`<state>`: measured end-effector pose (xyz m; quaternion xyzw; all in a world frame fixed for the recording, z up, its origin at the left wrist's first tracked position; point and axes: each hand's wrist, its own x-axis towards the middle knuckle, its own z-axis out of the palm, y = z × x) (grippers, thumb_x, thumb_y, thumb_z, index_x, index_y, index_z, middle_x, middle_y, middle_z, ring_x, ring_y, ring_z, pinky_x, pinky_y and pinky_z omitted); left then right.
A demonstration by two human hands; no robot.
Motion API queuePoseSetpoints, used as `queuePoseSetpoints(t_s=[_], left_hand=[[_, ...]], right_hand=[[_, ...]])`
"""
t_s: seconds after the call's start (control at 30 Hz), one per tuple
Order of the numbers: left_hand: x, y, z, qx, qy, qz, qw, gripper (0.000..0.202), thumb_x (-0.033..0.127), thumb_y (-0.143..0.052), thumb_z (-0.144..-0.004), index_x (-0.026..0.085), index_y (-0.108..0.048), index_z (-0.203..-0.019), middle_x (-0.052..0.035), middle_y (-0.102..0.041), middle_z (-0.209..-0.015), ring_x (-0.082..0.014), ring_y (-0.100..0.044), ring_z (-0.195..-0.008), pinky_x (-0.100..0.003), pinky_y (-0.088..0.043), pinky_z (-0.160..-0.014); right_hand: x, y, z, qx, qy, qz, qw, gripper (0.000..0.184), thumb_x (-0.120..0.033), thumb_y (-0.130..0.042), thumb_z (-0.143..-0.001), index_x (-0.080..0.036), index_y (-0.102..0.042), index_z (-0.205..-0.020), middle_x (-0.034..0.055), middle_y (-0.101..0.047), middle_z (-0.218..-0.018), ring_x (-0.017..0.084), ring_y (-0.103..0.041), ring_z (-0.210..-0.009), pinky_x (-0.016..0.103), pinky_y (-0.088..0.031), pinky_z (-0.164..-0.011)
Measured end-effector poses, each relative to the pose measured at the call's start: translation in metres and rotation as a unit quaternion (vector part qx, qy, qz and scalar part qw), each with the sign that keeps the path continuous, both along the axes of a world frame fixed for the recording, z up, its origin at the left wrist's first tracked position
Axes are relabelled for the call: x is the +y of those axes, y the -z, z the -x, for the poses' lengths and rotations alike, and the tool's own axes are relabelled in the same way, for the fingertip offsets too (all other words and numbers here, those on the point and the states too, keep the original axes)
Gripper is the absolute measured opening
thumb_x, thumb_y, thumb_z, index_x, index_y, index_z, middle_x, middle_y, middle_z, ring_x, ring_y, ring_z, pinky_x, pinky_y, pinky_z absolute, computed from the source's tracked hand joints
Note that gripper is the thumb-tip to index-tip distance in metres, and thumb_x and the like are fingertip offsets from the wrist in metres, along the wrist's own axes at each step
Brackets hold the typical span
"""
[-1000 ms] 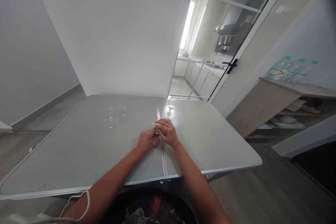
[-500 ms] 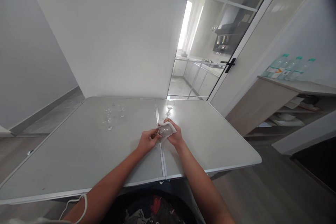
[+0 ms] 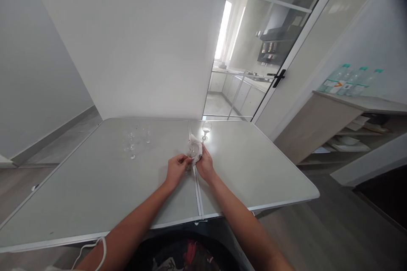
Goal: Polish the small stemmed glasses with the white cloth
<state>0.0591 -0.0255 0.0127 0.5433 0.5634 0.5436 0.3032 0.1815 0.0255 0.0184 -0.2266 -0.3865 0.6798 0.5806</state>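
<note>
Over the table's middle seam, a clear wine glass [image 3: 193, 150] is held between both hands. My left hand [image 3: 178, 170] pinches the glass on its left side with thumb and fingers. From the right, my right hand [image 3: 205, 163] is closed round a white cloth [image 3: 197, 157] that lies against the bowl. Part of the glass is hidden by the fingers and the cloth. Just beyond my right hand, another wine glass [image 3: 206, 129] stands upright on the table.
Several clear glasses [image 3: 131, 139] stand at the far left of the pale table [image 3: 127, 194]. A white wall rises behind it, next to a glazed door [image 3: 241, 51]. To the right is a wooden shelf unit [image 3: 337, 114] with plastic bottles [image 3: 346, 80] on top.
The held glass and cloth have turned and shifted slightly left. My right hand has moved a little left and now sits lower round the cloth.
</note>
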Motion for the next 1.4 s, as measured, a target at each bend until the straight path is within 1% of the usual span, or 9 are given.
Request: queuePoseSetpoints(t_s=[0.27,0.4,0.57,0.7,0.8,0.97,1.1,1.2,1.4], left_hand=[[0.002,-0.001,0.002,-0.002,-0.042,-0.015,0.999,0.029,0.041,-0.066,-0.084,0.02,-0.07,-0.064,-0.0009,-0.067,-0.061,-0.0158,-0.057,-0.058,-0.027,-0.042,-0.061],[0.002,-0.007,0.008,-0.051,-0.052,0.007,0.997,0.032,0.047,-0.07,-0.082,0.019,-0.07,-0.067,-0.0011,-0.065,-0.059,-0.0149,-0.056,-0.056,-0.027,-0.044,-0.06],[0.009,-0.006,0.016,-0.06,-0.129,-0.026,0.989,0.038,0.042,-0.087,-0.064,0.018,-0.066,-0.086,-0.0016,-0.067,-0.078,-0.0145,-0.058,-0.07,-0.024,-0.045,-0.063],[0.013,-0.01,0.012,-0.218,0.039,0.006,0.975,0.07,0.047,-0.085,-0.069,0.021,-0.055,-0.127,-0.0134,-0.068,-0.12,-0.0208,-0.067,-0.097,-0.029,-0.054,-0.075],[0.008,-0.018,0.011,-0.282,0.176,0.011,0.943,0.08,0.051,-0.08,-0.077,0.023,-0.044,-0.143,-0.0178,-0.062,-0.135,-0.0245,-0.067,-0.103,-0.026,-0.054,-0.067],[0.004,-0.016,0.009,-0.266,0.174,-0.023,0.948,0.073,0.056,-0.072,-0.083,0.02,-0.044,-0.14,-0.0171,-0.062,-0.132,-0.0229,-0.068,-0.096,-0.027,-0.054,-0.064],[0.009,-0.006,0.004,-0.2,0.026,-0.079,0.976,0.061,0.05,-0.076,-0.082,0.02,-0.049,-0.127,-0.012,-0.066,-0.119,-0.0227,-0.064,-0.111,-0.035,-0.052,-0.093],[0.011,-0.006,0.004,-0.22,0.006,-0.092,0.971,0.058,0.048,-0.078,-0.081,0.021,-0.049,-0.124,-0.0107,-0.066,-0.118,-0.023,-0.063,-0.115,-0.039,-0.048,-0.102],[0.008,-0.014,0.01,-0.349,0.117,-0.017,0.93,0.06,0.053,-0.079,-0.078,0.017,-0.057,-0.121,-0.0155,-0.069,-0.121,-0.0297,-0.068,-0.11,-0.041,-0.056,-0.089]], right_hand=[[0.006,0.019,-0.002,-0.164,0.004,-0.084,0.983,0.035,-0.056,-0.059,-0.094,-0.023,-0.069,-0.095,-0.0011,-0.06,-0.078,0.013,-0.051,-0.069,0.023,-0.044,-0.063],[0.006,0.013,-0.007,-0.255,-0.045,-0.139,0.956,0.033,-0.049,-0.064,-0.091,-0.02,-0.064,-0.076,-0.0027,-0.055,-0.068,0.012,-0.045,-0.064,0.023,-0.039,-0.061],[-0.002,-0.001,-0.013,-0.215,-0.151,-0.08,0.961,0.025,-0.043,-0.067,-0.09,-0.019,-0.07,-0.085,-0.001,-0.064,-0.074,0.014,-0.055,-0.073,0.025,-0.046,-0.069],[-0.007,-0.005,-0.018,-0.118,-0.231,0.016,0.966,0.023,-0.039,-0.076,-0.083,-0.017,-0.072,-0.09,0.0014,-0.068,-0.073,0.015,-0.059,-0.068,0.026,-0.047,-0.065],[-0.008,-0.004,-0.022,-0.09,-0.269,0.052,0.958,0.024,-0.034,-0.081,-0.077,-0.016,-0.072,-0.09,0.0035,-0.07,-0.074,0.015,-0.061,-0.065,0.027,-0.048,-0.061],[-0.004,-0.004,-0.028,-0.132,-0.297,0.024,0.945,0.026,-0.037,-0.08,-0.079,-0.016,-0.069,-0.09,0.0017,-0.066,-0.074,0.014,-0.057,-0.063,0.026,-0.044,-0.059],[-0.004,-0.004,-0.021,-0.26,-0.168,-0.128,0.942,0.018,-0.034,-0.076,-0.082,-0.02,-0.068,-0.09,0.0012,-0.065,-0.079,0.016,-0.054,-0.072,0.027,-0.044,-0.068],[-0.007,-0.004,-0.013,-0.319,-0.027,-0.185,0.929,0.011,-0.027,-0.076,-0.081,-0.024,-0.067,-0.086,0.0006,-0.064,-0.08,0.017,-0.05,-0.074,0.027,-0.042,-0.07],[-0.003,-0.007,-0.018,-0.187,-0.277,-0.01,0.942,0.03,-0.045,-0.076,-0.082,-0.017,-0.067,-0.08,0.0016,-0.063,-0.067,0.014,-0.053,-0.058,0.027,-0.041,-0.056]])
